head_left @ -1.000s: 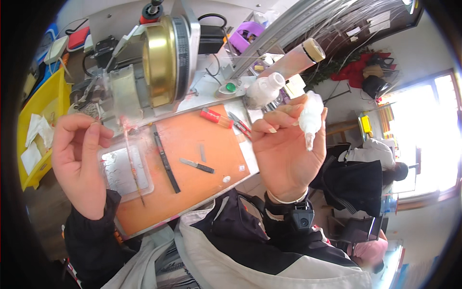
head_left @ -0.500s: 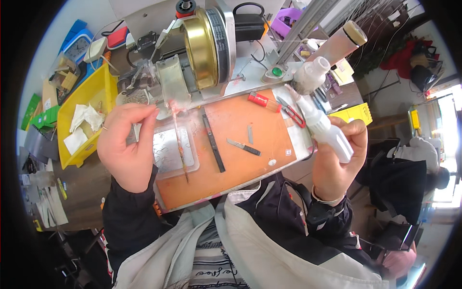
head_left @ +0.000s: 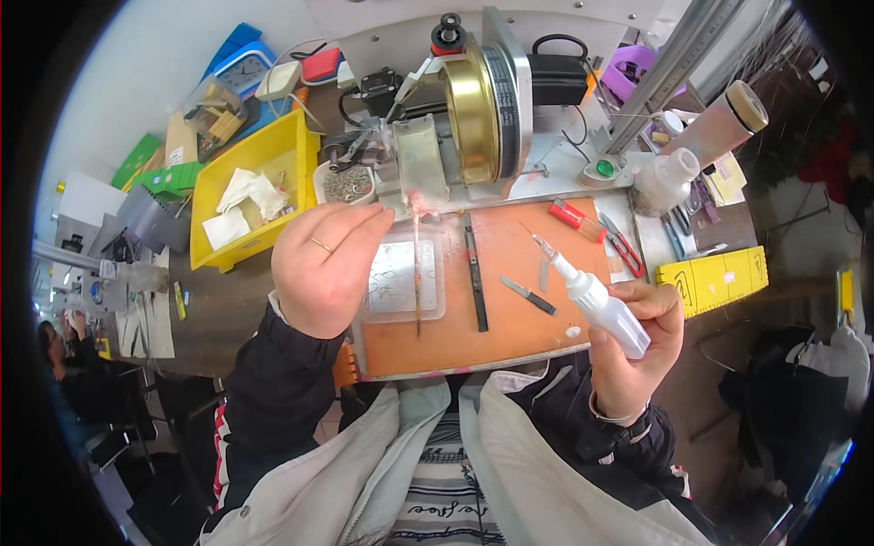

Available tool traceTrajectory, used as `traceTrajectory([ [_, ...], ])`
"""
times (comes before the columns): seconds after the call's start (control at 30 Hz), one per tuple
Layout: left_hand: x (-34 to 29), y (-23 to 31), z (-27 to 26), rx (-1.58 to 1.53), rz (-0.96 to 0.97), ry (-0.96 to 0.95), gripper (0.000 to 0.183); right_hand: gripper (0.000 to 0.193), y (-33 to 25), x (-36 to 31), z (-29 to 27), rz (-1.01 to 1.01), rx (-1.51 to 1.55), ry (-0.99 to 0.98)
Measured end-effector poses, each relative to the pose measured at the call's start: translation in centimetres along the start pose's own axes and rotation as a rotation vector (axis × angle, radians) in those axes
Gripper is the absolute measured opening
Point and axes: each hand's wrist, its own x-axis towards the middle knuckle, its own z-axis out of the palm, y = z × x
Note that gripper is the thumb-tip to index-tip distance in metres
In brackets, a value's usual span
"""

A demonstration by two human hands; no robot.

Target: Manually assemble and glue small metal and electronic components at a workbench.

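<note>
My right hand [head_left: 637, 341] grips a white dropper bottle [head_left: 601, 305] with a fine needle tip, tilted up and left over the orange work board [head_left: 510, 350]. My left hand [head_left: 328, 264], a ring on one finger, is closed with its fingertips together near the thin brown rod [head_left: 418, 291]; whatever they may hold is too small to see. The rod's far end meets a reddish patch below a clear cylinder [head_left: 421, 159]. Beneath the rod lies a clear shallow tray [head_left: 391, 278]. On the board are a black flat tool [head_left: 474, 282] and a small blade [head_left: 528, 296].
A machine with a gold drum [head_left: 469, 118] stands behind the board. To the left are a yellow bin [head_left: 214, 246] and a dish of grains [head_left: 346, 185]. Red-handled pliers [head_left: 624, 246], a red-capped tube [head_left: 575, 221], a white bottle [head_left: 665, 182] and a yellow box [head_left: 715, 282] are at right.
The view has turned left, so the bench appears farther right. My right hand has brought the dropper bottle inward over the board. My left hand has rotated, staying closed near the rod.
</note>
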Motion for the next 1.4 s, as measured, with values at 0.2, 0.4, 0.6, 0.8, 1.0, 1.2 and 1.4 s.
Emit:
traceTrajectory([
  [0.2,-1.8,4.5,-1.4,-0.799,-0.661,-0.265,0.047,0.035,0.6,-0.3,0.8,-0.001,0.145,-0.137],
  [0.4,-2.6,11.1,-0.1,-1.755,-1.153,-0.13,0.047,0.028,1.4,-0.8,3.7,-0.042,-0.068,-0.265],
  [0.6,-3.8,10.5,-0.2,-1.621,-1.241,0.171,0.031,0.032,1.0,0.5,1.7,-0.112,-0.383,-0.445],
  [0.8,-4.9,6.3,-3.8,-1.756,-1.067,-0.143,0.028,0.019,2.9,3.0,-4.5,0.096,-0.529,-0.231],
  [1.0,-4.8,3.6,-6.5,-0.7,-1.018,-0.385,0.037,0.017,1.3,4.7,-8.0,0.09,-0.792,-0.124],
  [1.2,-3.5,2.7,-7.4,-0.255,-0.652,-0.476,0.037,0.021,0.9,5.4,-10.9,0.018,-1.089,-0.104],
  [1.4,-5.0,2.1,-7.8,-0.799,-1.06,-0.274,0.037,0.023,0.5,5.9,-11.6,0.008,-1.235,-0.105],
])
